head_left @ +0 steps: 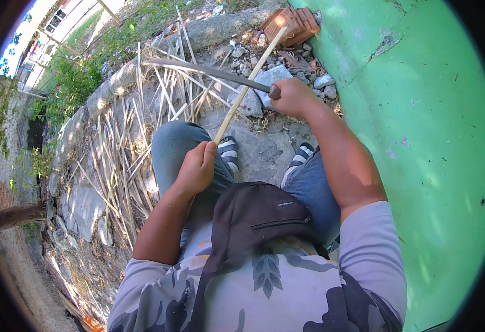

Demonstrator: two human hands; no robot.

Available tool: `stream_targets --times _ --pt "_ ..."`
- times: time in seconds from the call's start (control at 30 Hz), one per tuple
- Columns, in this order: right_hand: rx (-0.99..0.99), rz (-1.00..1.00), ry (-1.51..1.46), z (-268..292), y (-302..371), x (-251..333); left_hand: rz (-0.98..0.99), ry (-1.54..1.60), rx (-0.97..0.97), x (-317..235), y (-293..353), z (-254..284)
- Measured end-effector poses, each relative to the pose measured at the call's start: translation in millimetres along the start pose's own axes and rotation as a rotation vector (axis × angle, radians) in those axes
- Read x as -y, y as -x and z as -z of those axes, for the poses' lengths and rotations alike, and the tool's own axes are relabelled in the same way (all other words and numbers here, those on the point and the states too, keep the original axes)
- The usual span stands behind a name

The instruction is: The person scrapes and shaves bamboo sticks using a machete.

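Note:
My left hand (197, 167) is closed around the lower end of a pale bamboo strip (243, 95), which slants up and away to the right. In my right hand (295, 98) is the dark handle of a long machete (215, 72). Its blade points left and crosses the strip partway along; whether the edge touches it, I cannot tell. Several split bamboo strips (122, 166) lie in a loose pile on the ground at my left, with more beyond my left knee.
A green wall (414, 138) rises close along my right side. Rubble and concrete chunks (249, 103) lie ahead of my sandalled feet, with stacked orange roof tiles (295, 26) farther off. Green plants (76, 83) grow at the far left. A black bag (259, 213) hangs at my front.

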State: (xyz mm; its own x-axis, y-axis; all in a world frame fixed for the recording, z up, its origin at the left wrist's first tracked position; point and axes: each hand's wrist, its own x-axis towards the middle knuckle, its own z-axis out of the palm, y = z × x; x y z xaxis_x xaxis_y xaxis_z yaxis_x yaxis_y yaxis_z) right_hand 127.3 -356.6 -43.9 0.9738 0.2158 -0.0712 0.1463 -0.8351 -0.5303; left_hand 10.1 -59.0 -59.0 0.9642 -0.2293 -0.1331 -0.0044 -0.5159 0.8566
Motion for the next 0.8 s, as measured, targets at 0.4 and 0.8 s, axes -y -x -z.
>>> stream_targets --times 0.4,0.8 --pt "0.007 0.041 -0.005 0.4 -3.3 -5.6 0.078 0.060 0.057 2.5 -1.8 5.8" --pt "-0.286 0.098 0.382 22.8 13.2 14.0 0.143 0.300 0.102 6.9 -2.0 8.9"
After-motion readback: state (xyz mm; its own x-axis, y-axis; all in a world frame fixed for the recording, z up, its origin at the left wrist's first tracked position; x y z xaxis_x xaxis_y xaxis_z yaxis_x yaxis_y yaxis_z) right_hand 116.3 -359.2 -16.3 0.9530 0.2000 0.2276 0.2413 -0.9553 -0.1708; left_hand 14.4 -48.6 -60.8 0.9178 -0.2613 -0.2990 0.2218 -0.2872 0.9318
